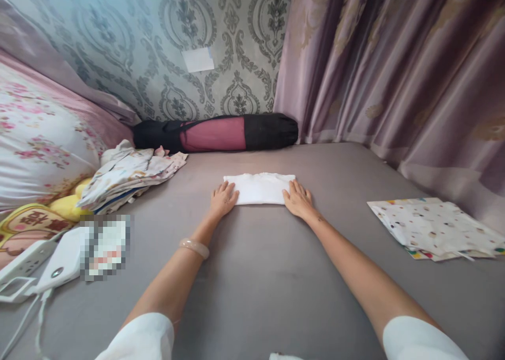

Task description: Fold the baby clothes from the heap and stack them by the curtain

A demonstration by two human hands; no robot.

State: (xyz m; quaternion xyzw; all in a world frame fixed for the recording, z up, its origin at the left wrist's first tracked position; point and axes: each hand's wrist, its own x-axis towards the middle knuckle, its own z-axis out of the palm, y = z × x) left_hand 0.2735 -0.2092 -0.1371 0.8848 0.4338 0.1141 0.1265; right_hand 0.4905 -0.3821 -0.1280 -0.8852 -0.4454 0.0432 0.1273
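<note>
A folded white cloth, perhaps a garment, lies flat as a wide rectangle on the grey bed sheet. At its left end rests my left hand, palm down, fingers stretched out over the cloth's edge. My right hand lies flat on the right end in the same way, fingers extended. Neither hand grips the cloth; both touch it. A pale bangle circles my left wrist.
Stacked patterned clothes sit at the left, beside a yellow plush. Nearer are a power strip and a white device with cables. Folded printed fabric lies right. A black-and-maroon long bag lies along the wall.
</note>
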